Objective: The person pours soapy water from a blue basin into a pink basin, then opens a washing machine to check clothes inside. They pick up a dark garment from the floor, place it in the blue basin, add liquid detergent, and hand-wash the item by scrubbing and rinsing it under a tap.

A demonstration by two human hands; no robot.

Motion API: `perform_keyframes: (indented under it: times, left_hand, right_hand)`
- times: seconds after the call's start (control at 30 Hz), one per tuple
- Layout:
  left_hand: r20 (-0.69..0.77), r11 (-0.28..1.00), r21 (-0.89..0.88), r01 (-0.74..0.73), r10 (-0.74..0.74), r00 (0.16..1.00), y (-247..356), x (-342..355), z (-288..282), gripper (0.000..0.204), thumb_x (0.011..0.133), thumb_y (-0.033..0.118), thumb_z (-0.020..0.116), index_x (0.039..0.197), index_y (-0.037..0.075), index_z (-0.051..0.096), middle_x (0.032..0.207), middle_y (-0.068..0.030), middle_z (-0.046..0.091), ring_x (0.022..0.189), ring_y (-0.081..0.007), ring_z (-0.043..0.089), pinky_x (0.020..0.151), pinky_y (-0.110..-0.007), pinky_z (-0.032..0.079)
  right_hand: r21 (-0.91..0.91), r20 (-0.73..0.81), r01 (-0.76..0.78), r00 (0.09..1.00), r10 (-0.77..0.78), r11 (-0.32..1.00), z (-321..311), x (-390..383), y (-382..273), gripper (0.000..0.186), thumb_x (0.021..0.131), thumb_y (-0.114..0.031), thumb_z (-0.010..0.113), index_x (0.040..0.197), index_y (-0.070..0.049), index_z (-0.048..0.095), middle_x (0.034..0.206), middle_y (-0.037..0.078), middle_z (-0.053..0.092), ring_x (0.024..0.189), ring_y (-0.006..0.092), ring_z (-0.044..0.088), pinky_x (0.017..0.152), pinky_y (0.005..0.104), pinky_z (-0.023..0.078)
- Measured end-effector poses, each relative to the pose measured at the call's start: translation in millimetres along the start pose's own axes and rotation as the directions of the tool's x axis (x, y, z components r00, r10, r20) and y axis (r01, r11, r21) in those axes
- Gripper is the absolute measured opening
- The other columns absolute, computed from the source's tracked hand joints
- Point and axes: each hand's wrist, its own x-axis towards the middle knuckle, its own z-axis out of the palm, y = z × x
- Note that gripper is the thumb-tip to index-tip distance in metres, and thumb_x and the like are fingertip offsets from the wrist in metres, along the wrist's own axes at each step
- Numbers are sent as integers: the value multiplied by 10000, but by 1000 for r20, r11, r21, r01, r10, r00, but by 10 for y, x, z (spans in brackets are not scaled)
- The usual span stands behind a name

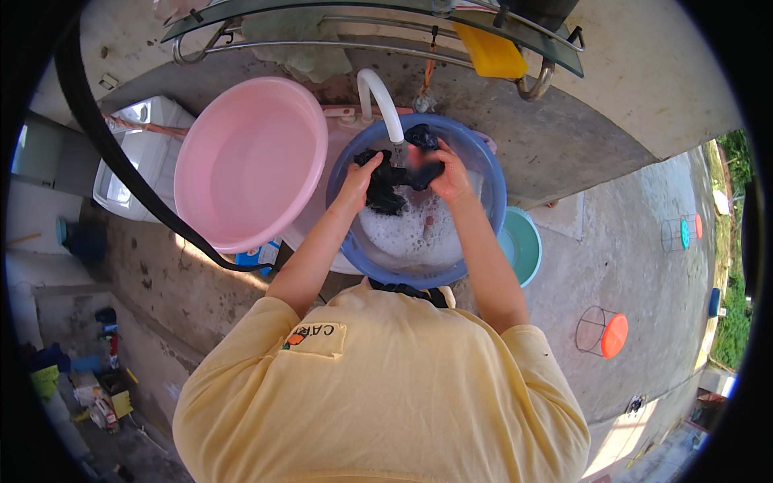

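A wet, dark cloth (386, 193) is stretched between my two hands above a blue basin (352, 256). My left hand (360, 179) is closed round one bunched end of it. The other end, also bunched, is gripped in my right hand (451, 175). Below them, white suds (415, 237) float on the water in the basin. The white spout of a tap (385, 105) curves down over the far rim, between my hands. What kind of garment the cloth is, I cannot tell.
A large pink basin (250, 165) stands to the left, by a white machine (133, 169). A turquoise basin (522, 245) sits right of the blue one. Overhead runs a glass shelf with a metal rail (386, 22). Stools with orange tops (614, 336) stand on the floor at right.
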Motion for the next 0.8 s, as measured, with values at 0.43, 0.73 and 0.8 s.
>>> perform_keyframes:
  times: [0.43,0.73,0.8]
  left_hand:
    - [78,958,-285,4,19,997,126,54,126,245,834,117,581,1058,17,575,1014,-75,623,954,-187,586,870,-327,443]
    - [456,897,-428,110,110,883,216,-76,238,577,905,488,414,1228,12,468,1200,-112,524,1148,-225,463,1009,-354,326]
    - [474,870,-468,156,98,875,146,-41,139,618,911,517,371,1242,1,451,1164,-124,544,1137,-230,472,1025,-347,308]
  right_hand:
    - [-689,104,262,958,-266,676,221,173,137,242,812,-92,618,1005,52,586,940,112,636,831,163,604,743,266,470]
    - [-898,233,387,822,-519,210,445,140,347,519,689,-119,735,1145,-1,518,1025,185,602,1048,309,560,880,340,422]
    - [-949,256,309,867,-428,60,14,427,227,532,702,-102,717,1174,-10,488,1036,193,597,1035,305,569,865,340,433]
